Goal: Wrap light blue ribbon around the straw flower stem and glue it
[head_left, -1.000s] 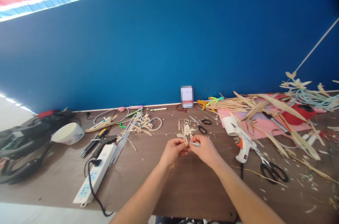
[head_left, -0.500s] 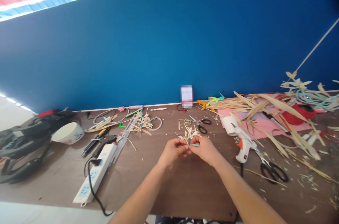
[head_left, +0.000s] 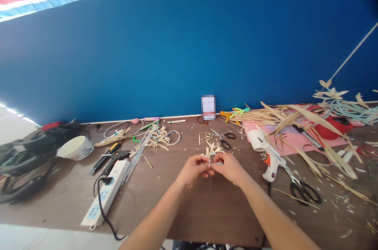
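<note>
My left hand (head_left: 193,169) and my right hand (head_left: 228,167) meet above the middle of the brown table (head_left: 183,210), fingers pinched together. Between them they hold a small straw flower (head_left: 213,150) with pale pointed petals sticking up, and a thin stem hangs down below the fingertips. A light blue piece shows at my right fingertips. Small scissors (head_left: 223,139) lie just behind the hands.
A white glue gun (head_left: 271,159) and large black scissors (head_left: 301,189) lie to the right, with a heap of dried straw leaves (head_left: 298,118) on pink paper behind. To the left are a power strip (head_left: 104,197), pliers, a white bowl (head_left: 75,147) and straw scraps (head_left: 158,137).
The straw flower has turned more upright between my fingers, and a thin stem now hangs below them. Both hands stay in nearly the same place.
</note>
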A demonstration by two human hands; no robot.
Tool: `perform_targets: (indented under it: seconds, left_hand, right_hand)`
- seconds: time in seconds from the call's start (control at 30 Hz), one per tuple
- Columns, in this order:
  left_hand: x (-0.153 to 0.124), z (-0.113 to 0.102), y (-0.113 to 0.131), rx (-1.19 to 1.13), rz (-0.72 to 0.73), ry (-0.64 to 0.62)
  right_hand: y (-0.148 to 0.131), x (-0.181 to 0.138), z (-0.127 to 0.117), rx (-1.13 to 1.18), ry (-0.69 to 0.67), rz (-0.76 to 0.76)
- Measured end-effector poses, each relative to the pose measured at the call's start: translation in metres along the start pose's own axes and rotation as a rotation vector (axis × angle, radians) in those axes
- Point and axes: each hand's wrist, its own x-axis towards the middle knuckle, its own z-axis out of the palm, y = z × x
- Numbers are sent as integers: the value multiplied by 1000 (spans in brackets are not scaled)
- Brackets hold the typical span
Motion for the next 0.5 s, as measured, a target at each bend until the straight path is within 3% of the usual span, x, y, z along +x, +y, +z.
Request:
perform_targets:
  seconds: [0.3, 0.5]
  left_hand:
    - [4, 1, -5, 216, 58, 129]
    - [8, 5, -9, 277, 172, 234]
  right_hand:
    - [-8, -5, 3, -5, -12, 8]
    - [-2, -6, 12, -77, 72, 9]
